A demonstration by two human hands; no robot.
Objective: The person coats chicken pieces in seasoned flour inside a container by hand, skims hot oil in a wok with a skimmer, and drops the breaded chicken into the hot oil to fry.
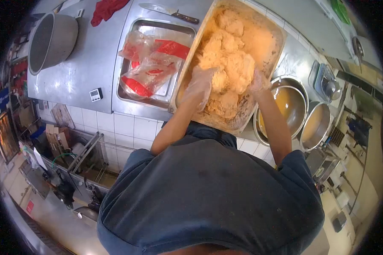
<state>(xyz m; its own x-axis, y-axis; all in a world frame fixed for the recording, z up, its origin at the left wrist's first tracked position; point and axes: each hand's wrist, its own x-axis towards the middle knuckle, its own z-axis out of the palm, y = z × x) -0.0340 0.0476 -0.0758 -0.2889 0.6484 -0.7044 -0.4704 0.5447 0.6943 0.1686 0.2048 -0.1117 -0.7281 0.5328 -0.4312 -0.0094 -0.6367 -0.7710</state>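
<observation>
Left hand (201,83) and right hand (259,81) touch breaded chicken (241,63) between the tub's (278,46) side edges (finger spread unclear); rough tossing could spill flour (261,42).

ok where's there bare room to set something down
The widest bare patch is the left counter, between pot, red cloth, timer and tray. A smaller one lies beyond the bowls, beside the tub. Around the bowls is crowded.
</observation>
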